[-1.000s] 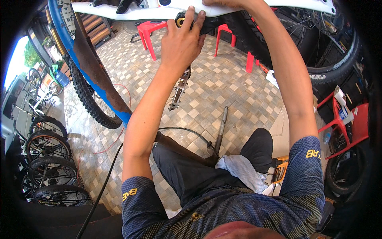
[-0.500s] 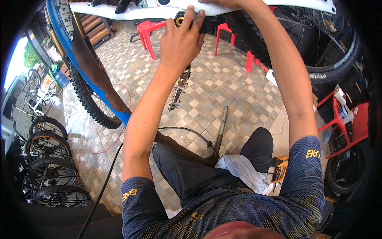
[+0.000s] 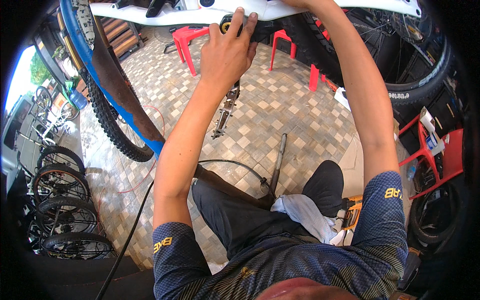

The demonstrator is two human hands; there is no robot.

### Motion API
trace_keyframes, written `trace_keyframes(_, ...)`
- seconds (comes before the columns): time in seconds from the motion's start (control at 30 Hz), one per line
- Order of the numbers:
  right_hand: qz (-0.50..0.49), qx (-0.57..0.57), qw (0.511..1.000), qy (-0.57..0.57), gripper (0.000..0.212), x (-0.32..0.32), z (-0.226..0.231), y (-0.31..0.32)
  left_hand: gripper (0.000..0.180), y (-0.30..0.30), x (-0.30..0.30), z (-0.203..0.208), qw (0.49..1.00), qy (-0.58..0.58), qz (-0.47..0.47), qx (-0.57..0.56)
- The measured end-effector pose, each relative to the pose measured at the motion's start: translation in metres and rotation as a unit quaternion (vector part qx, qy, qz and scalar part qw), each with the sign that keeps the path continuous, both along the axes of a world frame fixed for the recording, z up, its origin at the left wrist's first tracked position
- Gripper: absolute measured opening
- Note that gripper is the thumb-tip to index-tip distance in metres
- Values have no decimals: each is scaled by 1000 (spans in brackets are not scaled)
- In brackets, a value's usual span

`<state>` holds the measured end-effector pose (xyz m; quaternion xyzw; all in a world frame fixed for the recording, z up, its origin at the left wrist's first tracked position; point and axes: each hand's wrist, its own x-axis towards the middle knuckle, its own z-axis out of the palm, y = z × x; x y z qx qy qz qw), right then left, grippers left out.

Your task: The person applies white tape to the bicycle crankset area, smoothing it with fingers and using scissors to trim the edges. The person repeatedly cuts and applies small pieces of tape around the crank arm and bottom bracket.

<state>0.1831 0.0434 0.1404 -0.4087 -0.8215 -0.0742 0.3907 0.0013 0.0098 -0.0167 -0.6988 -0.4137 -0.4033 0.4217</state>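
Across the top runs a white bicycle frame. My left hand reaches up to it, its fingers stretched and spread against the frame beside a round black part with a gold ring. The thumb is apart from the fingers. Below this hand a metal flat pedal with pins hangs down, partly behind my wrist. My right hand is at the frame's upper side, right of the left hand. The picture's top edge cuts off its fingers, so what they touch is hidden.
A blue and brown bicycle tube slants down on the left beside a knobby tire. A large wheel stands at the right. Red stools stand behind the frame. A grey cloth lies on my lap; several bicycles line the left.
My right hand has shifted slightly up and right along the frame, and its fingers have gone out of the picture. My left hand stays in place.
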Motion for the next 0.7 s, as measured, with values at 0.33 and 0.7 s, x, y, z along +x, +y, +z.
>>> trace_keyframes(0.33, -25, 20, 995, -99, 26, -9, -7, -1, 60, -3, -1, 2, 1000, 2, -2, -10)
trace_keyframes(0.7, -50, -39, 988, -143, 23, -12, 9, 10, 60, -3, -1, 3, 1000, 4, -5, -10)
